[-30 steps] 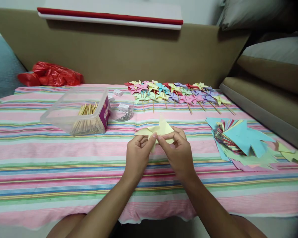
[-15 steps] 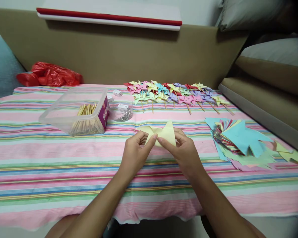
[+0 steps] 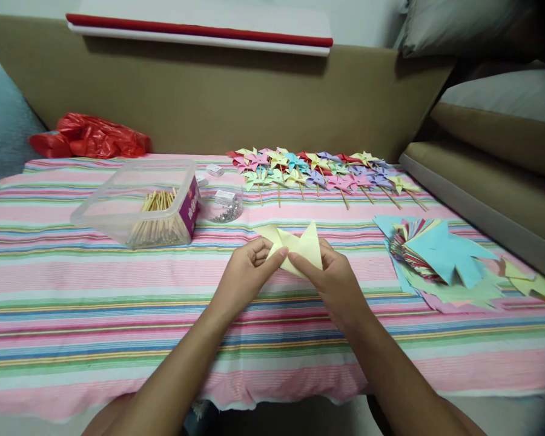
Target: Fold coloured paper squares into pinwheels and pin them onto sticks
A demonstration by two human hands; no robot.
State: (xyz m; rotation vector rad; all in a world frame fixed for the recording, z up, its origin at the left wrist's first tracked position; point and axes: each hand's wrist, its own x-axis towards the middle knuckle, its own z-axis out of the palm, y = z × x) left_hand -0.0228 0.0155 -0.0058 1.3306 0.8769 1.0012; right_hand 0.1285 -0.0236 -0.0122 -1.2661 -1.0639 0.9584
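left hand [image 3: 247, 275] / right hand [image 3: 338, 284]: both pinching yellow paper [image 3: 306, 245] | right flap now stands broader than a second ago | fold advancing

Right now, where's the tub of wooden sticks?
In the head view, the tub sits on the left half of the table, just left of the small pack of pins, beyond the left hand.

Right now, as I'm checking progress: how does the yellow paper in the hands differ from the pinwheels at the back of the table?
The pinwheels each sit on a stick; the yellow paper shows none. The yellow paper is pinched between the left hand and right hand; the pinwheels lie untouched in rows. Both are coloured paper with pointed flaps.
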